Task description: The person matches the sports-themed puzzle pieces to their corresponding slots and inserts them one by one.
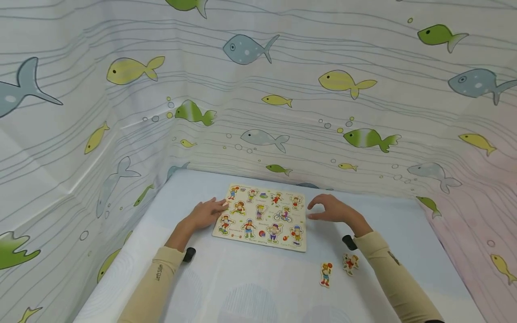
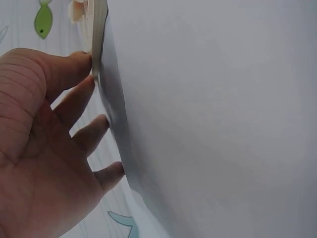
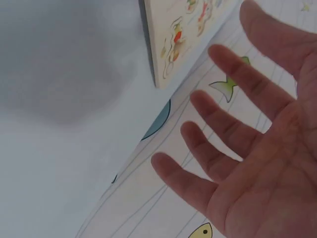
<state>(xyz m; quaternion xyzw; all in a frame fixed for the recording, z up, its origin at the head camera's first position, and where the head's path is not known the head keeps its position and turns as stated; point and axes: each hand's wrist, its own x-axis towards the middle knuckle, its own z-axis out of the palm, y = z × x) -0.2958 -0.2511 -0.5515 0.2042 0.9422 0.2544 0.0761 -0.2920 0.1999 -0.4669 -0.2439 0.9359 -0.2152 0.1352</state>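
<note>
A wooden picture puzzle board (image 1: 258, 237) with several sports figures in it lies on the table. At its left edge is my left hand (image 1: 208, 213), thumb and fingertips touching the board's side. In the left wrist view, the fingers of that left hand (image 2: 54, 129) are spread and fairly straight. Just off the right edge hovers my right hand (image 1: 332, 209), holding nothing. The right wrist view shows this right hand (image 3: 257, 134) with its fingers apart, near a corner of the board (image 3: 161, 59).
Two loose puzzle pieces lie on the table in front of the right forearm: a figure with an orange ball (image 1: 325, 274) and a figure in red (image 1: 350, 264). A fish-patterned curtain (image 1: 258, 116) surrounds the back and sides of the pale table (image 1: 226, 278).
</note>
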